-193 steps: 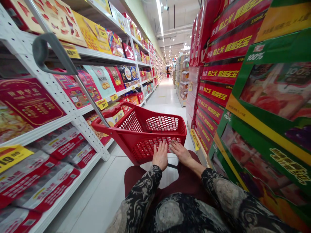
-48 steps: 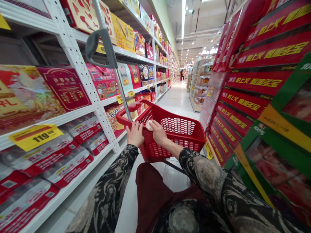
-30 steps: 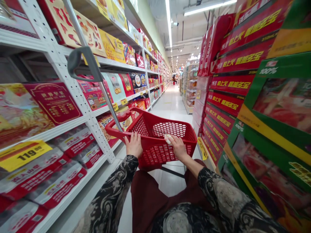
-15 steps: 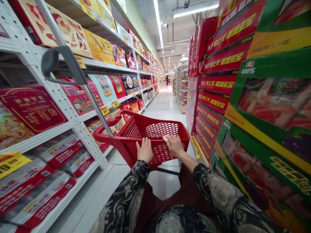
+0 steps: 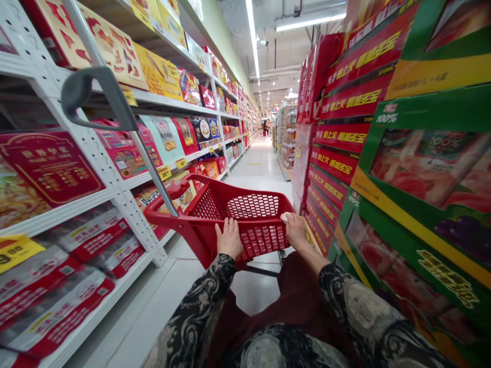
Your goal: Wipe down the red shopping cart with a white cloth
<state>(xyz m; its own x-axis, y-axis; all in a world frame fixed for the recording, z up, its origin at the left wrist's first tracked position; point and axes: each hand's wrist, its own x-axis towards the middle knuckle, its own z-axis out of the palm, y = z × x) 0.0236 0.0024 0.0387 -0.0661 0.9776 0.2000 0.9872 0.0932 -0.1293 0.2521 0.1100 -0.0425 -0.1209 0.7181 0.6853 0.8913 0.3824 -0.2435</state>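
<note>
"100%" on green carton, "加多宝" on red cartons

We note: white tiled floor supports red shopping cart; white shelves bear boxes and wrapped packs.

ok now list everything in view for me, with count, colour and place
basket cart: 1, red, ahead of the person
handle: 1, grey, on the pole
pole: 1, silver, at the cart's left end
wad: 1, white, in the right hand
shelving: long run, white, left
boxed goods: many, mixed colours, on shelving
wrapped packs: several, red and clear, lower left
price tags: many, yellow, mostly on shelf edges
drink cartons: stack, red, right
large cartons: several, green, far right
floor: 1, white, along the aisle
strip lights: at least 2, white, overhead
sleeves: 2, black and grey, bottom
left hand: 1, bare, at near rim
right hand: 1, bare, at near right corner
</note>
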